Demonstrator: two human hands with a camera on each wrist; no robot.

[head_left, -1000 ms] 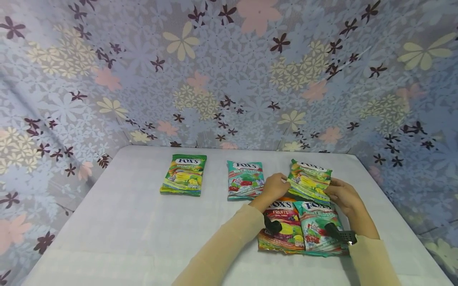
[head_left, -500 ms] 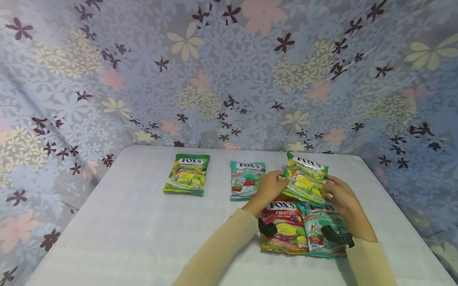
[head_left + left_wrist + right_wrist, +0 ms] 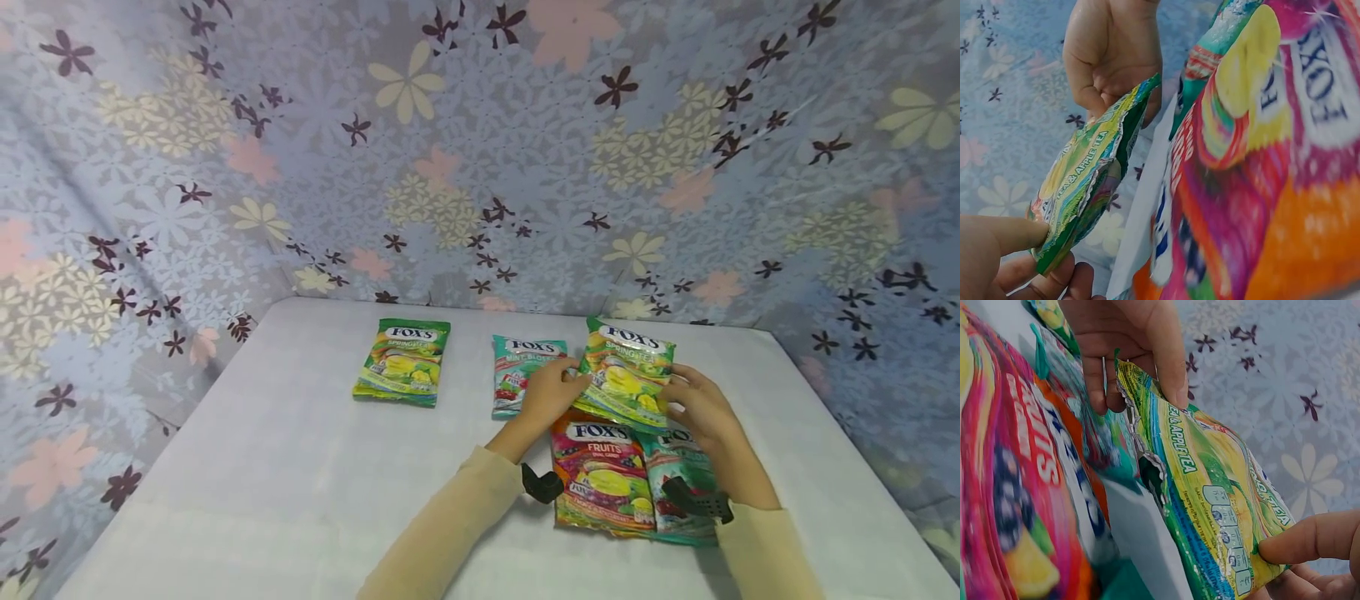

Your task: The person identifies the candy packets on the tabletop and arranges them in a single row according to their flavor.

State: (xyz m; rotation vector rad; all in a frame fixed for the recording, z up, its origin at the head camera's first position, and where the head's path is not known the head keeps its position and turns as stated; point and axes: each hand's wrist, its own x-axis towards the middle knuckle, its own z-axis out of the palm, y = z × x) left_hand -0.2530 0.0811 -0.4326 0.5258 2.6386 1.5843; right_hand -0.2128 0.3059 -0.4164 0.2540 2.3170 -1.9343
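Held between two bare hands, right of the middle in the head view: a green and yellow glossy plastic candy bag, printed FOX'S SPRING TEA, with front face toward the camera. At the left edge of this bag, the left hand, narrow, pinching it with thumb in front and fingers behind, as visible also at lower left of the left wrist view. At the right edge, the right hand, equally narrow, gripping with thumb on the printed face, as visible at lower right of the right wrist view.

Just below in the head view, with upper part covered by the held bag: a red, purple and orange plastic candy bag, marked FRUITS. Directly beside, on the right, a teal plastic candy bag, partly hidden by the right wrist. Contact between the held bag and these two: cannot tell.

Partly behind the left hand, near the middle: a second teal plastic candy bag, marked MINT BLOSSOM. Well apart, farther left: a second green and yellow plastic candy bag. Under the lying bags, a white tabletop. Across the upper frame, a blue-grey flower-printed sheet.
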